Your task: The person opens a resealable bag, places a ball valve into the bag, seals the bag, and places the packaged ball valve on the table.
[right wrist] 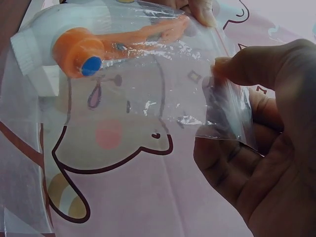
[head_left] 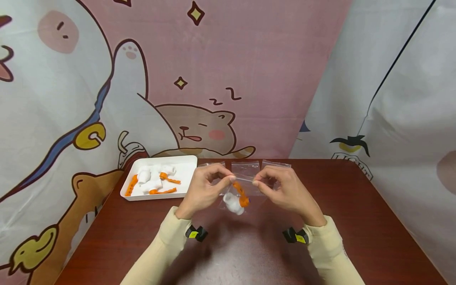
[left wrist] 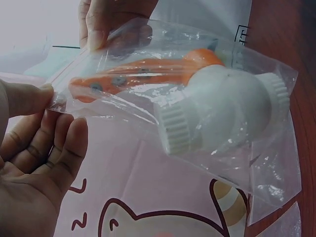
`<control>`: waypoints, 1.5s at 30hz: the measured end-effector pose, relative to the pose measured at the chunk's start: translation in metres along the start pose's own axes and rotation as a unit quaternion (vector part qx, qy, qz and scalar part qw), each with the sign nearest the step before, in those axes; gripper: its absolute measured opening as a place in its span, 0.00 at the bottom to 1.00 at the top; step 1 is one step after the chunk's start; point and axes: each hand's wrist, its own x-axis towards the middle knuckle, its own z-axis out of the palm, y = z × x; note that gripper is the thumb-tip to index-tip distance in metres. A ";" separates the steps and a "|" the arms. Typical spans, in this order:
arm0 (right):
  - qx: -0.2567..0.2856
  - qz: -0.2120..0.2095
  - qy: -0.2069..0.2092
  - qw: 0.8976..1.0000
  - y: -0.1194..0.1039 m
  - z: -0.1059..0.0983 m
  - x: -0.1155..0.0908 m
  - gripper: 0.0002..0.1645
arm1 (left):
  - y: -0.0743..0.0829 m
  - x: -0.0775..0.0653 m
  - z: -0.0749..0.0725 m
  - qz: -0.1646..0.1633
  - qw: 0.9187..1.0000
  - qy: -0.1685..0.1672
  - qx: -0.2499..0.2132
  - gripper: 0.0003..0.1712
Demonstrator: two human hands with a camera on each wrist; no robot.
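Observation:
A clear zip bag hangs between my two hands over the table. Inside it is a white plastic ball valve with ribbed ends and a long orange handle. In the right wrist view a blue cap shows at the handle's hub. My left hand pinches one corner of the bag's zip edge between thumb and fingers. The opposite end of that edge is pinched by my right hand. The valve hangs low in the bag, with its handle pointing up toward the zip strip.
To the left stands a white tray with several white valve bodies and orange handles. Clear zip bags lie along the table's back edge, behind my hands. A printed cloth hangs beyond the brown table.

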 end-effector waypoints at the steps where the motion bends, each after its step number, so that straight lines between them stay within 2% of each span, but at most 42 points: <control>1: -0.002 0.000 0.000 1.000 0.000 0.000 0.000 0.04 | 0.000 0.000 0.000 -0.003 1.000 0.000 -0.001 0.03; 26: -0.012 0.021 -0.003 1.000 0.007 -0.009 -0.010 0.04 | 0.000 -0.001 -0.006 -0.042 0.999 0.007 -0.017 0.02; 35: -0.015 0.015 0.000 1.000 0.009 -0.011 -0.011 0.04 | 0.000 -0.001 -0.007 -0.044 0.999 0.011 -0.014 0.03; 45: -0.018 0.026 -0.002 1.000 0.014 -0.017 -0.019 0.03 | 0.001 -0.001 -0.011 -0.035 0.999 0.012 0.000 0.02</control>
